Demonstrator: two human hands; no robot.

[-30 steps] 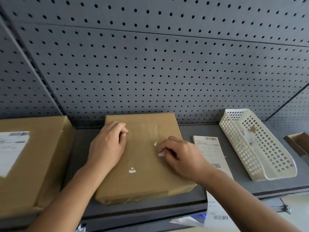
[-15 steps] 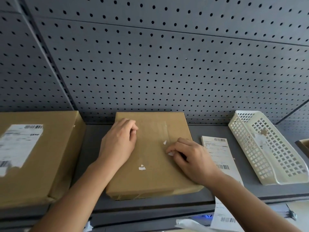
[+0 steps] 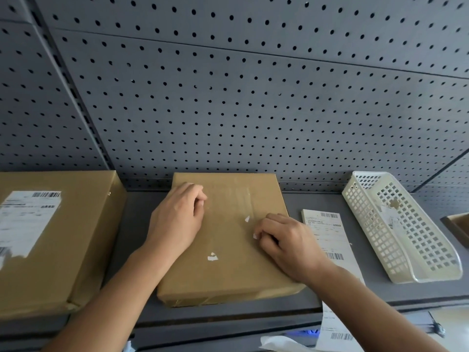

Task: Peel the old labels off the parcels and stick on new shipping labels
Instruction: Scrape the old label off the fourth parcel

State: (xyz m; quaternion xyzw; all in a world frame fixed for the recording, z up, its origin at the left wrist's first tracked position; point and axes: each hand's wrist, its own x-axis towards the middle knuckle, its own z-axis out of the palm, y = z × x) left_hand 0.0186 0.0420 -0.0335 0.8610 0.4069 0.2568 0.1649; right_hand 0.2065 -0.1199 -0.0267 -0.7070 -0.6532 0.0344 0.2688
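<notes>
A: Quick, what's where? Start from the left pls.

B: Ok. Far left, a big box (image 3: pixel 63 250) sits on the shelf (image 3: pixel 134 217) w/ its old label (image 3: pixel 28 222) on top, not peeled yet. Next comes the left hand (image 3: pixel 177 219). Its fingers are curled in & hold nothing. It rests on the top left part of the parcel (image 3: pixel 228 275), which lies flat in the middle of the shelf.

A: & the parcel's own label?

B: Mostly off, I think. Only white bits are left: a low scrap (image 3: pixel 212 257) near the middle, a tiny scrap (image 3: pixel 247 219) higher up, & an edge scrap (image 3: pixel 254 235) right at the tips of the right hand (image 3: pixel 289 247). That hand is curled too & looks like it pinches the edge scrap.

A: How to do this bit well?

B: Press down w/ the left hand so the parcel can't slide. Get a nail under the bit, then pull low & slow, flat along the top, not straight up, b/c a fast tug could rip the brown paper. Then do the other 2 bits.

A: & after?

B: Just beside the parcel, on the right, lies a strip of new labels (image 3: pixel 330 237). It hangs over the front of the shelf. Once the top is clean, stick one on flat & rub from the middle out. Past the strip sits a white basket (image 3: pixel 406 232) w/ something pale inside, prob. peeled paper.
</notes>
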